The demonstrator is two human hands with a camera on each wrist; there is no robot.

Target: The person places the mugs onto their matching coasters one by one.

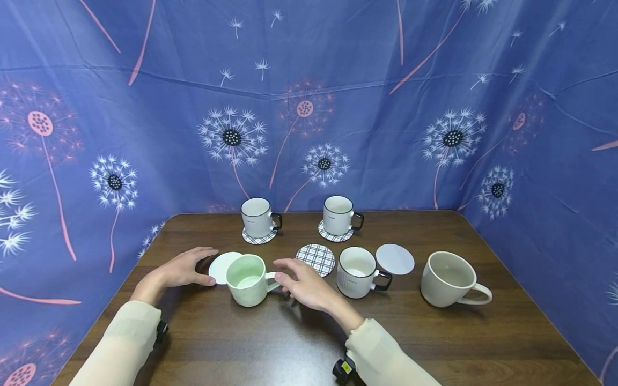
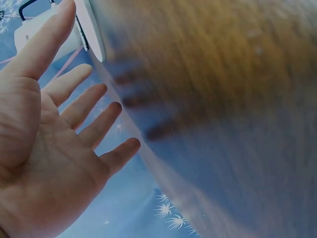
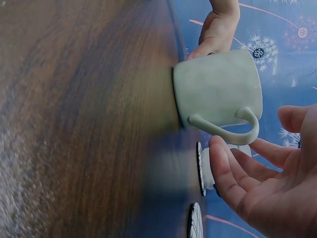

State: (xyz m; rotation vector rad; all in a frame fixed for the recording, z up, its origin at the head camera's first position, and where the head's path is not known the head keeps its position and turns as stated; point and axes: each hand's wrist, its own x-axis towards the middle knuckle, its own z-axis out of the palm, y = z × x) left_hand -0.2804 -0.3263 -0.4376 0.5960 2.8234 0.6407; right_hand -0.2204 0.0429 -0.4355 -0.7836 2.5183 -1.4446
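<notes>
A pale green mug (image 1: 247, 284) stands upright on the table in front of a plain white coaster (image 1: 225, 268), overlapping it in the head view. My right hand (image 1: 304, 284) is beside the mug's handle (image 3: 225, 133), its fingers loosely bent and its thumb apart from them; fingertips lie right at the handle. To the left of the coaster is my left hand (image 1: 185, 268), thumb toward the coaster's edge. Its fingers (image 2: 81, 106) are spread, and the palm shows nothing held in the left wrist view.
Two white mugs, left (image 1: 258, 219) and right (image 1: 337, 215), stand on checked coasters at the back. A checked coaster (image 1: 316, 259), a white mug with black handle (image 1: 356, 276), a plain white coaster (image 1: 395, 259) and a large beige mug (image 1: 446, 281) are rightward. A blue cloth (image 1: 376, 118) hangs behind.
</notes>
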